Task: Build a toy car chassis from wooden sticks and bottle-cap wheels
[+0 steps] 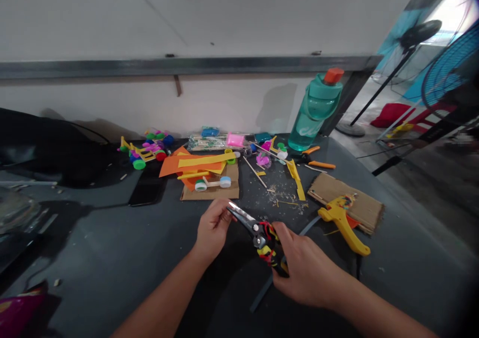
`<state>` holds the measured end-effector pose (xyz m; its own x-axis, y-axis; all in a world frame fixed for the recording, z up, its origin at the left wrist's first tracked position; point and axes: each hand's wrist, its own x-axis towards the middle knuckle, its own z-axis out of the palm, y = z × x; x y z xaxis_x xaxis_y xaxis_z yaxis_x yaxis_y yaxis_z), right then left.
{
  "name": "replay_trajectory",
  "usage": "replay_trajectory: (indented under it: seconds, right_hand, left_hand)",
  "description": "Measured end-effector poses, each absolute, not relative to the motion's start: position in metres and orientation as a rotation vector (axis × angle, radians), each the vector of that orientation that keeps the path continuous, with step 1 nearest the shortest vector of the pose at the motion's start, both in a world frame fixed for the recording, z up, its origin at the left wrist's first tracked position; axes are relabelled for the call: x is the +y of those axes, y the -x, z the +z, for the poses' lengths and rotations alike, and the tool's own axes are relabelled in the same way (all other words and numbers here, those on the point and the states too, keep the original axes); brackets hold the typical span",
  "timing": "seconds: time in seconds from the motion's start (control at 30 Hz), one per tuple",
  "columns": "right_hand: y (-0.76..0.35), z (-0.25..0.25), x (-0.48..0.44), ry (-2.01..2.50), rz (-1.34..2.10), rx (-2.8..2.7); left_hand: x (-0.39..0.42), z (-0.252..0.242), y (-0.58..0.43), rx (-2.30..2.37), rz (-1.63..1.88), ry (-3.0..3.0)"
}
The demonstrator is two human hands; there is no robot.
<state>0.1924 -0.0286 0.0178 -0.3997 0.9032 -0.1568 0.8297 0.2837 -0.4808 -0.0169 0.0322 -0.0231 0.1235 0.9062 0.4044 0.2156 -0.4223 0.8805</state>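
Observation:
My right hand [305,268] is closed round the red, yellow and black handles of a pair of scissors [258,233]. The silver blades point up and left toward my left hand [212,228]. That hand is pinched shut right at the blade tips, holding something too small to make out. Both hands hover over the dark table [112,258], just in front of a patch of wood shavings [279,193]. A thin grey strip [262,290] runs under my right hand.
A yellow glue gun [342,221] lies on a cardboard piece [348,201] to the right. Farther back are orange and yellow paper strips [198,166], a bottle-cap toy car [144,153], a teal water bottle [316,111], a black phone [145,191] and a dark bag [45,148] at left.

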Motion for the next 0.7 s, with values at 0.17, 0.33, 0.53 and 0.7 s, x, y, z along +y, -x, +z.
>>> replay_trajectory:
  seconds: [0.17, 0.33, 0.53, 0.7]
  right_hand:
    - [-0.1917, 0.0172, -0.0292, 1.627, 0.752, -2.396]
    - [-0.1926, 0.0193, -0.03, 1.645, 0.832, -2.401]
    - [-0.1927, 0.0156, -0.0272, 1.637, 0.868, -2.342]
    - [-0.1928, 0.015, -0.0233, 1.655, 0.917, -2.199]
  left_hand:
    - [0.0338, -0.0232, 0.0187, 1.014, 1.314, -1.776]
    - [0.0343, -0.0244, 0.0195, 1.0, 1.295, -1.793]
    - [0.034, -0.0216, 0.017, 1.053, 1.262, -1.68]
    - [0.0352, -0.0221, 0.0143, 1.025, 1.251, -1.46]
